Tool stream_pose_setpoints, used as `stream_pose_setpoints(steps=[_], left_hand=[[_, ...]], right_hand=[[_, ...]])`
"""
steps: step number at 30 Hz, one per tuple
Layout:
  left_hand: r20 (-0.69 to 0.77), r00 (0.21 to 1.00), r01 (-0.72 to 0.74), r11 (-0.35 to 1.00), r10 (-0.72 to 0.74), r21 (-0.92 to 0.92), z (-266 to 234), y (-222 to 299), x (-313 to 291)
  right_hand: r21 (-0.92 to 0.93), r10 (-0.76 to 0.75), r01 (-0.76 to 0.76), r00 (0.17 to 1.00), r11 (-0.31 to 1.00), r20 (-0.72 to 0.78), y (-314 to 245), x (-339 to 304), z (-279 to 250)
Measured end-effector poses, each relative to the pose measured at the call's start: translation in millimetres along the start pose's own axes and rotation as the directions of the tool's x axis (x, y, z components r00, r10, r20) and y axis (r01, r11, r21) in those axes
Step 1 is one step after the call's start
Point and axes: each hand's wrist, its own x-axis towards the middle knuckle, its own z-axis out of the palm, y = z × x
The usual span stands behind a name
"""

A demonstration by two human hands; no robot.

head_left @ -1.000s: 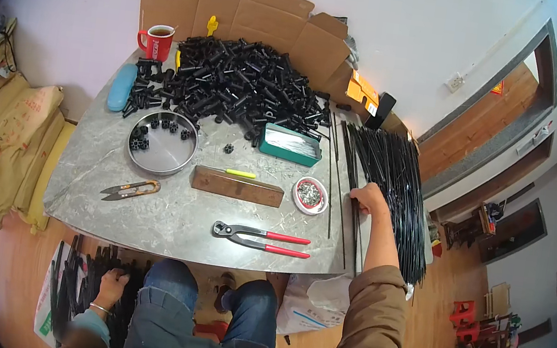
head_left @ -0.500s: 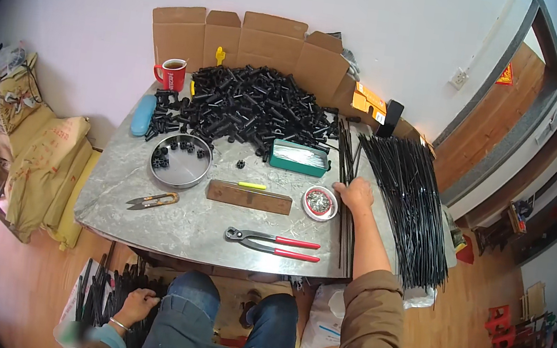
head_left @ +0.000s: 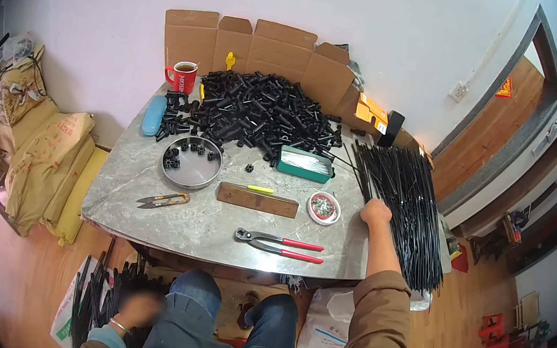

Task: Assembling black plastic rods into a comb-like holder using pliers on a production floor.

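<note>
My right hand is closed at the left side of a thick bundle of long, thin black rods on the table's right. A few loose black rods run up and left from its fist, some slanting across the others. My left hand hangs low beside my left thigh, over black rods in a white bag below the table. Motion blur hides its fingers. Left of my right hand stands a small round dish of small metal pieces. Nearer me lie red-handled pincers.
A heap of black tubular parts fills the back, before a cardboard screen. Also on the table are a red mug, green box, round metal tray, brown block, snips and blue case.
My right hand has moved right, and the rods that lay beside the dish have shifted to the big bundle. My left hand has become blurred, staying low by my thigh.
</note>
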Motion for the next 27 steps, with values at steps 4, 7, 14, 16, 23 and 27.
stream_pose_setpoints(steps=[4,7,14,16,23,27], left_hand=[[-0.026,0.998,-0.058,0.995,0.06,0.08,-2.9,9.0,-3.7],[-0.018,0.994,-0.107,0.991,0.109,0.086,-3.6,9.0,-3.9],[-0.019,0.991,-0.126,0.984,0.129,0.126,-7.2,11.0,-10.5],[-0.021,0.99,-0.137,0.982,0.14,0.129,-8.2,11.7,-14.7],[0.042,0.995,-0.093,0.986,0.088,0.136,-15.5,12.6,-29.7],[0.086,0.994,-0.081,0.983,0.068,0.163,-36.9,24.8,-35.0]], right_hand=[[0.106,0.05,-0.045,0.998,0.993,-0.042,14.2,-16.9,1.7],[0.129,0.031,-0.031,1.0,0.991,0.003,35.0,-17.2,3.4],[0.284,0.043,-0.04,0.999,0.958,-0.007,39.1,-34.1,-1.8],[0.252,0.017,-0.023,0.999,0.967,0.028,38.5,-35.4,-7.5],[0.209,-0.067,0.09,0.991,0.974,-0.118,59.0,-31.4,-1.6],[0.158,-0.18,0.251,0.914,0.955,-0.364,66.5,-33.8,-65.0]])
